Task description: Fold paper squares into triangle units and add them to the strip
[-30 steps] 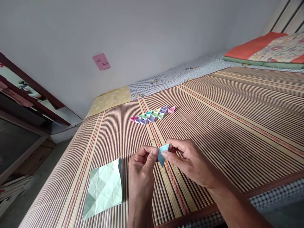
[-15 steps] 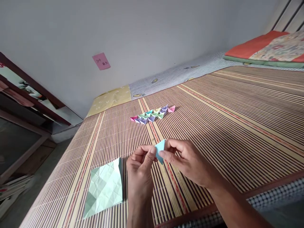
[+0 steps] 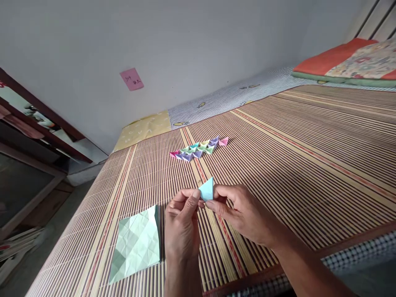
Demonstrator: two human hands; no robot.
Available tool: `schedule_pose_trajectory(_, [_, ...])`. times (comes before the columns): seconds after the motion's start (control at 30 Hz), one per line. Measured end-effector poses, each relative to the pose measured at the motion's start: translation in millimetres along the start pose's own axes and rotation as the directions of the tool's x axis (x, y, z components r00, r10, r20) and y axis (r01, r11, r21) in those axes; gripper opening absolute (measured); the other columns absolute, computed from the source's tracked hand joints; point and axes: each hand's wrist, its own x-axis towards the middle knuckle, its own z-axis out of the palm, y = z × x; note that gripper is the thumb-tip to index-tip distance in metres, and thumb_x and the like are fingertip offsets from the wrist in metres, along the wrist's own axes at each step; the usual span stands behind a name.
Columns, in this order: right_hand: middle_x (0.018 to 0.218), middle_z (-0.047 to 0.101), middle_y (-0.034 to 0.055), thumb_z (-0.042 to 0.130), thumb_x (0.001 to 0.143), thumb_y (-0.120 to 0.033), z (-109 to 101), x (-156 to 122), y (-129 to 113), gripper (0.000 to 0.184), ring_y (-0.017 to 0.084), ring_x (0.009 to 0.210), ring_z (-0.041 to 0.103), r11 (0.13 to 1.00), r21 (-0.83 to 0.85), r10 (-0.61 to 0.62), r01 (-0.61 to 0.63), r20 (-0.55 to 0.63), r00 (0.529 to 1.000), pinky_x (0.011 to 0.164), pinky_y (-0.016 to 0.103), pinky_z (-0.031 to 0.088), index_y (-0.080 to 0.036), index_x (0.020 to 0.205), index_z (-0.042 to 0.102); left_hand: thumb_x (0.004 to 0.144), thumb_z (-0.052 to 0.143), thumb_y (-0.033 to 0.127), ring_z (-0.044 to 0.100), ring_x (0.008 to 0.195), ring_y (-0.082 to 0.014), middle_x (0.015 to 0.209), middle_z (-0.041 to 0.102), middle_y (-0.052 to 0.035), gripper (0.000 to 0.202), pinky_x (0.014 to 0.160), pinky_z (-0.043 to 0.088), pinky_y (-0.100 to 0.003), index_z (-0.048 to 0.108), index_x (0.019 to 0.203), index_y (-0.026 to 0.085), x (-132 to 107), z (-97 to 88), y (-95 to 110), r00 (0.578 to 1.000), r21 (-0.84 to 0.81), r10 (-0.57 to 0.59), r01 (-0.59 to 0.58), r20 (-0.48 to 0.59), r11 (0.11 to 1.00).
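Note:
A small light-blue folded paper triangle (image 3: 207, 189) is held above the mat between both hands. My left hand (image 3: 183, 220) pinches its left side, thumb on top. My right hand (image 3: 236, 206) has thumb and forefinger closed at its right edge. Beyond them stand several small folded paper pieces (image 3: 198, 151) in pink, purple, green, yellow and blue, set close together in slanting rows. Left of my left hand lies a pale green square of creased paper (image 3: 137, 243), its right edge lifted a little.
A striped bamboo mat (image 3: 278, 152) covers the bed. Folded orange and floral bedding (image 3: 349, 62) lies at the far right. On the grey wall is a pink note (image 3: 132, 79) with handwriting. A dark red-framed mirror (image 3: 40, 115) leans at the left.
The blue paper triangle has turned between the fingers, its tip now pointing up at the right. My right fingers have shifted slightly along its edge. The rest is unchanged.

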Motion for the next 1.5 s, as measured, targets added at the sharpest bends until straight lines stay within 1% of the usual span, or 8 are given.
schedule_pose_trajectory(0.2, [0.065, 0.047, -0.0051, 0.056, 0.100, -0.022, 7.6, -0.8, 4.4, 0.025, 0.011, 0.056, 0.039, 0.998, -0.058, 0.015, -0.015, -0.007, 1.000, 0.051, 0.027, 0.029, -0.020, 0.075, 0.053, 0.074, 0.090, 0.027, 0.057, 0.066, -0.0099, 0.069, 0.064, -0.0004, 0.020, 0.068, 0.052, -0.021, 0.076, 0.073, 0.013, 2.5, 0.0, -6.1, 0.998, -0.117, -0.058, 0.060, 0.028, 0.991])
schedule_pose_trajectory(0.3, [0.063, 0.041, -0.0064, 0.058, 0.099, -0.023, 7.1, -1.8, 5.4, 0.029, 0.010, 0.055, 0.036, 0.998, -0.057, 0.025, -0.025, -0.005, 1.000, 0.050, 0.026, 0.028, -0.021, 0.072, 0.047, 0.071, 0.092, 0.025, 0.057, 0.068, -0.0095, 0.072, 0.063, -0.0004, 0.020, 0.065, 0.051, -0.019, 0.075, 0.073, 0.013, 4.3, -1.7, -7.2, 0.994, -0.184, -0.111, 0.112, 0.019, 0.977])
schedule_pose_trajectory(0.43, [0.065, 0.046, -0.0055, 0.062, 0.099, -0.028, -1.6, -1.4, 3.4, 0.026, 0.010, 0.057, 0.042, 0.999, 0.040, 0.009, -0.007, -0.037, 0.999, 0.051, 0.024, 0.033, -0.020, 0.075, 0.054, 0.062, 0.094, 0.015, 0.052, 0.062, -0.0079, 0.067, 0.058, 0.0015, 0.023, 0.059, 0.048, -0.017, 0.072, 0.068, 0.012, 3.9, -0.6, -4.6, 0.983, -0.208, -0.181, 0.183, 0.033, 0.961])
schedule_pose_trajectory(0.57, [0.075, 0.062, -0.0012, 0.060, 0.099, -0.027, -8.4, 0.6, 2.3, 0.014, 0.013, 0.068, 0.057, 0.993, 0.115, 0.000, 0.016, -0.140, 0.990, 0.061, 0.025, 0.046, -0.019, 0.087, 0.064, 0.063, 0.094, 0.017, 0.050, 0.058, -0.0072, 0.066, 0.057, 0.0015, 0.023, 0.054, 0.045, -0.017, 0.071, 0.068, 0.011, 2.0, 3.6, -3.8, 0.975, -0.165, -0.212, 0.220, 0.064, 0.961])
schedule_pose_trajectory(0.67, [0.083, 0.068, 0.0012, 0.061, 0.099, -0.025, -8.1, 1.3, 1.5, 0.010, 0.015, 0.077, 0.065, 0.984, 0.176, 0.005, 0.019, -0.136, 0.991, 0.069, 0.026, 0.051, -0.019, 0.093, 0.067, 0.064, 0.093, 0.019, 0.049, 0.056, -0.0066, 0.065, 0.057, 0.0017, 0.024, 0.052, 0.044, -0.017, 0.071, 0.067, 0.012, 1.6, 5.4, -5.0, 0.974, -0.168, -0.210, 0.221, 0.084, 0.961])
schedule_pose_trajectory(1.17, [0.081, 0.065, -0.0006, 0.064, 0.099, -0.027, -5.3, 1.6, 3.9, 0.012, 0.013, 0.077, 0.063, 0.911, 0.410, 0.075, -0.039, -0.071, 0.995, 0.073, 0.024, 0.052, -0.019, 0.093, 0.070, 0.072, 0.091, 0.020, 0.056, 0.062, -0.0075, 0.068, 0.060, 0.0008, 0.021, 0.059, 0.050, -0.016, 0.072, 0.072, 0.012, 2.1, 4.3, -3.3, 0.955, -0.254, -0.228, 0.273, 0.191, 0.928])
schedule_pose_trajectory(1.33, [0.078, 0.064, -0.0006, 0.060, 0.101, -0.030, -6.7, 1.0, -0.2, 0.018, 0.013, 0.073, 0.060, 0.918, 0.395, 0.093, -0.047, -0.100, 0.991, 0.068, 0.024, 0.050, -0.020, 0.089, 0.069, 0.081, 0.085, 0.021, 0.060, 0.064, -0.0077, 0.071, 0.065, -0.0007, 0.014, 0.063, 0.052, -0.015, 0.074, 0.077, 0.013, 0.4, 1.7, -4.8, 0.962, -0.231, -0.174, 0.222, 0.211, 0.947])
schedule_pose_trajectory(1.5, [0.082, 0.068, 0.0019, 0.066, 0.097, -0.038, -6.7, -0.2, 6.8, 0.019, 0.015, 0.076, 0.065, 0.872, 0.483, 0.133, -0.073, -0.090, 0.987, 0.074, 0.028, 0.055, -0.020, 0.093, 0.071, 0.088, 0.078, 0.021, 0.059, 0.065, -0.0086, 0.071, 0.065, -0.0017, 0.014, 0.066, 0.052, -0.017, 0.073, 0.077, 0.013, -0.9, 0.4, -2.2, 0.949, -0.156, -0.151, 0.200, 0.278, 0.967])
